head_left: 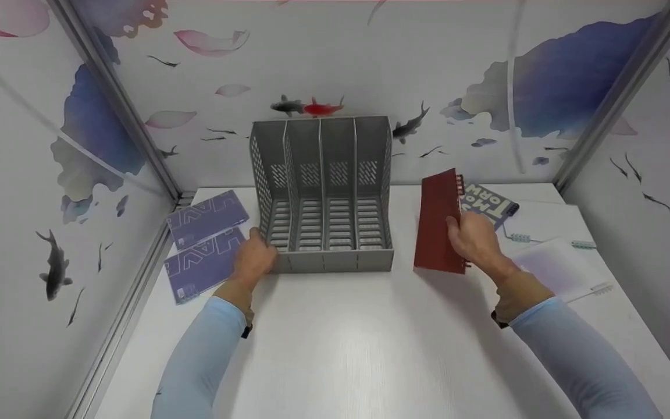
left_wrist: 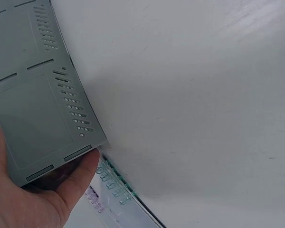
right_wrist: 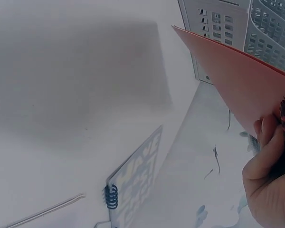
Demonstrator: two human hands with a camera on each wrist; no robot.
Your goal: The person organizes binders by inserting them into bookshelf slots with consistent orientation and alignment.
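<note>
A red ring-bound notebook (head_left: 441,224) is held up off the table by my right hand (head_left: 477,240), which pinches it along its bound edge. In the right wrist view the fingers curl over the notebook (right_wrist: 242,71) beside its dark rings. To its left stands a grey file rack (head_left: 335,262) with several upright slots and nothing in them. My left hand (head_left: 253,256) grips the rack's front left corner. In the left wrist view the thumb and fingers wrap that corner of the rack (left_wrist: 35,118).
Two purple notebooks (head_left: 204,265) lie left of the rack. At the right are a dark notebook with large lettering (head_left: 489,201) and pale translucent ring-bound notebooks (head_left: 565,270) on the white table (head_left: 335,337). Patterned walls (head_left: 335,58) enclose the table's back and sides.
</note>
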